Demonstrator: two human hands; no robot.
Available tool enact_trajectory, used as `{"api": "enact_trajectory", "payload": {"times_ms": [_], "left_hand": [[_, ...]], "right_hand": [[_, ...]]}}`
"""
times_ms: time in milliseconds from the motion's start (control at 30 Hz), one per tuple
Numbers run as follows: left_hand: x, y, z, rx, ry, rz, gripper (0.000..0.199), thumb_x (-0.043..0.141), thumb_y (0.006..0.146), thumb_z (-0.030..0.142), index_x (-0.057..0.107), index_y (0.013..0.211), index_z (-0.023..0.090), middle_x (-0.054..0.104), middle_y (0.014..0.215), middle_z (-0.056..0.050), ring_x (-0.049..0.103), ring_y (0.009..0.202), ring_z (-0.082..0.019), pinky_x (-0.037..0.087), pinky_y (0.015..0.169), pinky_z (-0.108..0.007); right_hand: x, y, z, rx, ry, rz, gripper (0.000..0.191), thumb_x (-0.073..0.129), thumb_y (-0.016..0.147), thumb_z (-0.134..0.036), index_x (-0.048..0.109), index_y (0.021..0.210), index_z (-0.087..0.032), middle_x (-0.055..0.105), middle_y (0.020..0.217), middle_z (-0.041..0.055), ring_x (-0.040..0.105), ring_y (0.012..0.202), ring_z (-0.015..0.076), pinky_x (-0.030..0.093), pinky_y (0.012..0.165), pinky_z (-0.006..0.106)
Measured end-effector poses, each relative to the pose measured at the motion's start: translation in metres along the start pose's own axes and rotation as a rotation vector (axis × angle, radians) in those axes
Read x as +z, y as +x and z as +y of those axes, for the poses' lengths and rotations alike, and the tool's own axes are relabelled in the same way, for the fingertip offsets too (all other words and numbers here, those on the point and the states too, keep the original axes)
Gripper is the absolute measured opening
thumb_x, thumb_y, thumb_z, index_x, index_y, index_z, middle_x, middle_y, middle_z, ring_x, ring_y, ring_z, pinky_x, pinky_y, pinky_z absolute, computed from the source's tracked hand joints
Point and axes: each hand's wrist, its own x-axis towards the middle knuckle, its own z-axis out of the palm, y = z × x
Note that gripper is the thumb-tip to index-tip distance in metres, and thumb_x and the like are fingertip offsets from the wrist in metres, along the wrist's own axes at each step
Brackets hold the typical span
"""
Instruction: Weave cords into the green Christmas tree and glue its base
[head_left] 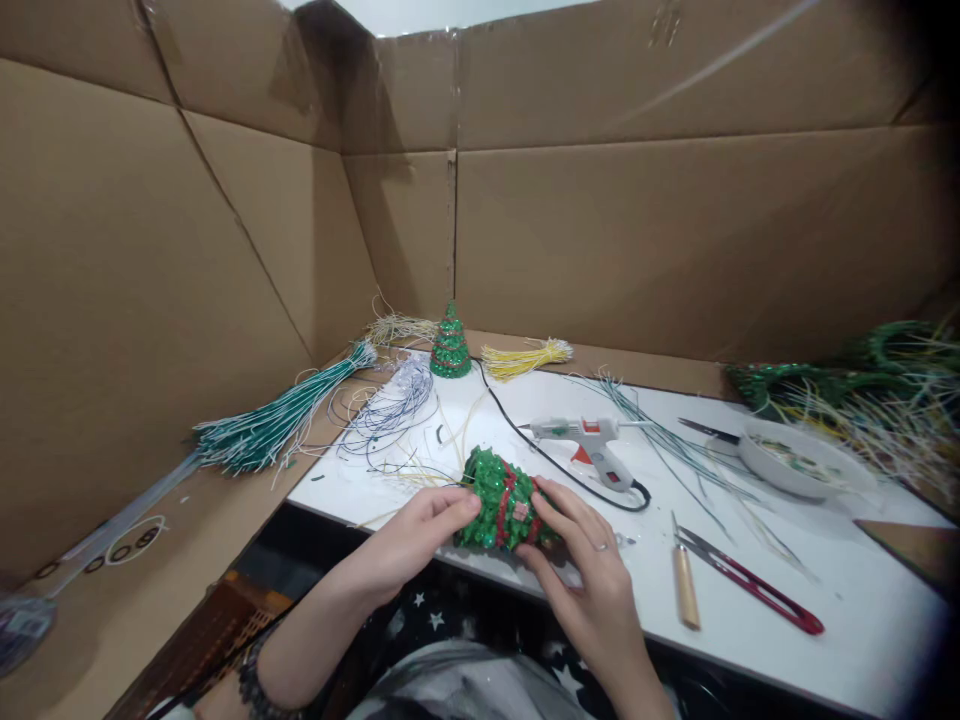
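A green beaded tree with red bands lies on its side at the front edge of the white table. My left hand grips its left end, thumb and fingers pressed on the beads. Around its right end curl the fingers of my right hand, which wears a ring. A small pinkish piece shows on the tree's side between my hands. Thin yellowish wires lie just left of the tree. Behind stands a second green tree, upright.
A glue gun with a black cord lies behind my right hand. To the right are a wooden-handled awl, red-handled snips and a white bowl. Wire bundles lie left; cardboard walls enclose the table.
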Motion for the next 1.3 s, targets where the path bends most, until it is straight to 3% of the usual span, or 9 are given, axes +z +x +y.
{"api": "enact_trajectory", "payload": {"times_ms": [433,800,1033,1300], "left_hand": [[-0.0003,0.0036,0.0029,0.040,-0.166,-0.037,0.025,0.070,0.086,0.040,0.074,0.089,0.016,0.068,0.079,-0.002,0.057,0.073,-0.013,0.043,0.078,-0.026],[-0.0048,0.0057,0.0015,-0.001,-0.129,0.048,0.029,0.079,0.076,0.043,0.071,0.084,0.017,0.065,0.076,0.000,0.055,0.070,-0.012,0.043,0.075,-0.025],[-0.0058,0.0045,0.0055,0.023,-0.071,-0.067,0.030,0.068,0.085,0.047,0.073,0.087,0.017,0.069,0.082,-0.002,0.058,0.077,-0.014,0.043,0.078,-0.025],[-0.0064,0.0055,0.0027,0.022,-0.099,-0.044,0.027,0.072,0.083,0.044,0.072,0.084,0.017,0.069,0.081,-0.002,0.058,0.074,-0.013,0.043,0.075,-0.024]], "right_hand": [[0.0009,-0.0006,0.0006,-0.006,0.006,-0.003,0.045,0.063,0.091,-0.018,0.052,0.134,-0.023,0.059,0.136,0.0105,0.054,0.127,0.0264,0.046,0.103,0.045],[-0.0002,0.0005,-0.0017,0.006,-0.001,-0.007,0.044,0.064,0.090,-0.019,0.052,0.133,-0.023,0.060,0.135,0.0109,0.054,0.128,0.0263,0.046,0.102,0.045],[0.0003,0.0002,-0.0014,0.004,0.004,0.000,0.045,0.064,0.090,-0.019,0.052,0.133,-0.024,0.059,0.136,0.0107,0.053,0.129,0.0265,0.046,0.102,0.045],[-0.0003,0.0011,-0.0024,0.000,-0.003,-0.002,0.043,0.064,0.091,-0.018,0.053,0.132,-0.023,0.060,0.135,0.0109,0.053,0.128,0.0258,0.045,0.102,0.045]]}}
